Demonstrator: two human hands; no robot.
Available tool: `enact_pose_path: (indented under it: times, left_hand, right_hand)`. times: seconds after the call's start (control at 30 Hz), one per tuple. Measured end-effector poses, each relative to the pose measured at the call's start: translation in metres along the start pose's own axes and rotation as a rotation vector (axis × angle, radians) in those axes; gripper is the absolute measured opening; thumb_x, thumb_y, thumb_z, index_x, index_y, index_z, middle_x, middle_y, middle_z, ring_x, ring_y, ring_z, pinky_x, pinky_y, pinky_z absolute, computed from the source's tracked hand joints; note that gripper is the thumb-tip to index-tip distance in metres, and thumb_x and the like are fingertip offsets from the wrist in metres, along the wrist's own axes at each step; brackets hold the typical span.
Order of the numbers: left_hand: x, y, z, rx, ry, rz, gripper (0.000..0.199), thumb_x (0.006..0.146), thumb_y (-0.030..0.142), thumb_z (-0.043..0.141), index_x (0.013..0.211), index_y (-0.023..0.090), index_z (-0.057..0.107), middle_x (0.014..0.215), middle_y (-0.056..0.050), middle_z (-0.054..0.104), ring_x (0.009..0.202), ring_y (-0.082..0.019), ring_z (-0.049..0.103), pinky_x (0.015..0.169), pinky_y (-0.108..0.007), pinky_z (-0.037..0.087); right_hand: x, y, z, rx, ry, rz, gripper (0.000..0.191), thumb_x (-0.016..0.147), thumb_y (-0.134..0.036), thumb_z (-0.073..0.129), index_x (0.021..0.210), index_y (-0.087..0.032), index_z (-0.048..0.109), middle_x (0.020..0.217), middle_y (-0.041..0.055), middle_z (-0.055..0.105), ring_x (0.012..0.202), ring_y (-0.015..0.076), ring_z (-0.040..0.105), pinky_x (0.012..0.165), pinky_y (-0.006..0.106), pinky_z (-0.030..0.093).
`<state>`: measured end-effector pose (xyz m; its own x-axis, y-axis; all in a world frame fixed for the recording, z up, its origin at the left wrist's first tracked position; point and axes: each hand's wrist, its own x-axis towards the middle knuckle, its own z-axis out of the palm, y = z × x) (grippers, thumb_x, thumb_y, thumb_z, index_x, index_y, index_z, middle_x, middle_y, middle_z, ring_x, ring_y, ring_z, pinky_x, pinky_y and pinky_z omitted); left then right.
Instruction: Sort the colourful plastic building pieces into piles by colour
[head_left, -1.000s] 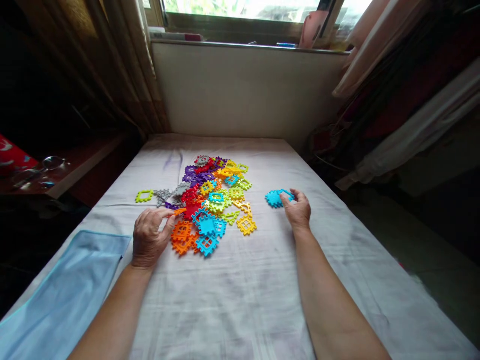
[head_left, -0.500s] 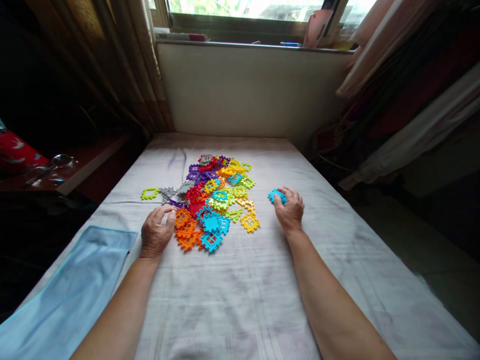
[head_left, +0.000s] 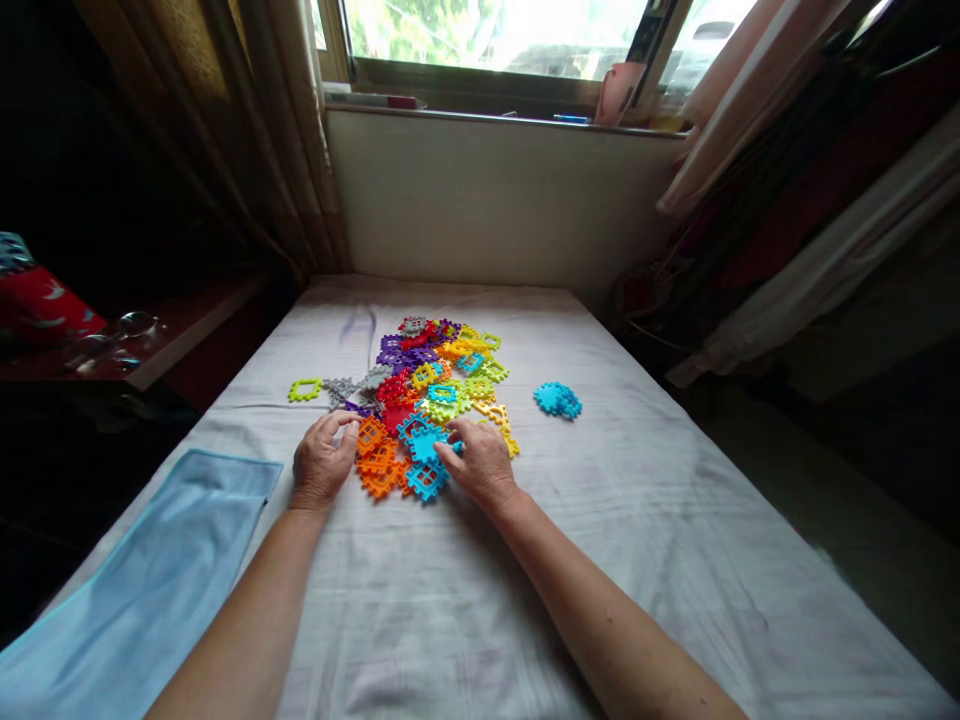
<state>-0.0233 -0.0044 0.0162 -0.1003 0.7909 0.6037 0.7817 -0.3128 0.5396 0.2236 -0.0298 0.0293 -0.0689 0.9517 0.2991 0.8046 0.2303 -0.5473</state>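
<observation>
A mixed pile of notched plastic interlocking tiles (head_left: 394, 387) lies on the cloth-covered surface. My left hand (head_left: 325, 460) rests at the pile's left edge, beside the orange tiles (head_left: 377, 457); its fingers are loosely curved with a gap to the thumb, and no tile shows in them. At the front right of the pile, my right hand (head_left: 486, 462) has its thumb and fingers closed around the edge of a blue tile (head_left: 424, 444). Its fingers partly hide the blue and yellow tiles there. Apart on the right lies a small overlapping group of blue tiles (head_left: 557, 399).
A light blue cloth (head_left: 161, 550) covers the left front of the surface. A lime frame-shaped tile (head_left: 305, 390) sits left of the pile. Glasses (head_left: 139, 325) and a red item (head_left: 45, 305) stand on a side shelf. A wall and window close off the far side.
My right hand has let go of the blue tiles on the right and moved left to the blue tiles in the pile. My left hand stays nearly in place.
</observation>
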Motion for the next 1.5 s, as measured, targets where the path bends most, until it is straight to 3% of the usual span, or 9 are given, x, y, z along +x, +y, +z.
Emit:
enact_pose_path:
  times: [0.17,0.3,0.43,0.63,0.8,1.23,1.37,1.5]
  left_hand:
    - [0.000,-0.001,0.000,0.008,-0.008,-0.028,0.026,0.087,0.037,0.048,0.088,0.022,0.069,0.095,-0.005,0.075,0.094,-0.020,0.069,0.090,-0.031,0.053]
    - [0.000,-0.001,-0.001,0.003,-0.005,-0.039,0.027,0.087,0.038,0.048,0.088,0.022,0.069,0.095,-0.005,0.075,0.094,-0.020,0.070,0.090,-0.031,0.053]
    - [0.000,-0.001,-0.001,0.000,-0.005,-0.047,0.026,0.087,0.038,0.049,0.089,0.022,0.068,0.096,-0.005,0.075,0.094,-0.020,0.070,0.089,-0.030,0.053]
    - [0.001,-0.003,-0.001,-0.007,-0.006,-0.056,0.023,0.086,0.037,0.051,0.088,0.022,0.068,0.096,-0.005,0.075,0.094,-0.020,0.070,0.090,-0.031,0.054]
    - [0.000,-0.004,-0.001,-0.009,-0.012,-0.064,0.025,0.086,0.038,0.050,0.088,0.022,0.069,0.096,-0.005,0.075,0.094,-0.020,0.069,0.090,-0.031,0.054]
    - [0.000,-0.002,-0.002,-0.013,-0.011,-0.086,0.029,0.086,0.041,0.049,0.088,0.021,0.070,0.096,-0.006,0.076,0.094,-0.020,0.070,0.089,-0.031,0.054]
    - [0.000,-0.002,-0.002,-0.014,-0.014,-0.090,0.026,0.085,0.039,0.050,0.088,0.021,0.069,0.096,-0.006,0.075,0.094,-0.020,0.070,0.090,-0.031,0.054]
    - [0.000,-0.003,-0.001,-0.015,-0.007,-0.088,0.024,0.085,0.038,0.051,0.088,0.022,0.069,0.095,-0.005,0.075,0.093,-0.020,0.070,0.089,-0.031,0.054]
  right_hand:
    - [0.003,-0.001,0.005,0.113,-0.015,0.097,0.023,0.079,-0.023,0.065,0.102,-0.026,0.068,0.083,-0.0007,0.075,0.080,0.0188,0.066,0.078,0.031,0.047]
    - [0.007,0.013,-0.001,0.367,0.066,0.129,0.022,0.079,-0.029,0.060,0.099,-0.025,0.067,0.080,-0.0015,0.073,0.068,0.0147,0.065,0.069,0.027,0.050]
    - [0.012,0.046,-0.021,0.532,0.215,0.179,0.030,0.078,-0.043,0.058,0.098,-0.022,0.066,0.077,0.0005,0.072,0.061,0.0144,0.064,0.063,0.027,0.052]
    - [0.011,0.111,-0.056,0.353,0.490,0.388,0.041,0.070,-0.053,0.060,0.092,-0.019,0.069,0.077,0.0056,0.072,0.066,0.0193,0.065,0.070,0.034,0.054]
    - [0.008,0.137,-0.060,0.327,0.560,0.466,0.049,0.069,-0.058,0.060,0.092,-0.016,0.070,0.077,0.0071,0.072,0.068,0.0214,0.065,0.074,0.040,0.055]
    - [0.007,0.146,-0.057,0.192,0.609,0.496,0.040,0.071,-0.043,0.056,0.094,-0.016,0.071,0.094,0.0118,0.073,0.065,0.0191,0.064,0.073,0.036,0.054]
    - [0.006,0.140,-0.059,0.051,0.667,0.391,0.028,0.077,-0.038,0.052,0.086,-0.019,0.071,0.086,0.0088,0.070,0.064,0.0186,0.061,0.072,0.034,0.053]
    - [0.006,0.115,-0.052,0.008,0.606,0.206,0.023,0.083,-0.033,0.049,0.084,-0.021,0.069,0.080,0.0056,0.067,0.067,0.0188,0.060,0.073,0.033,0.052]
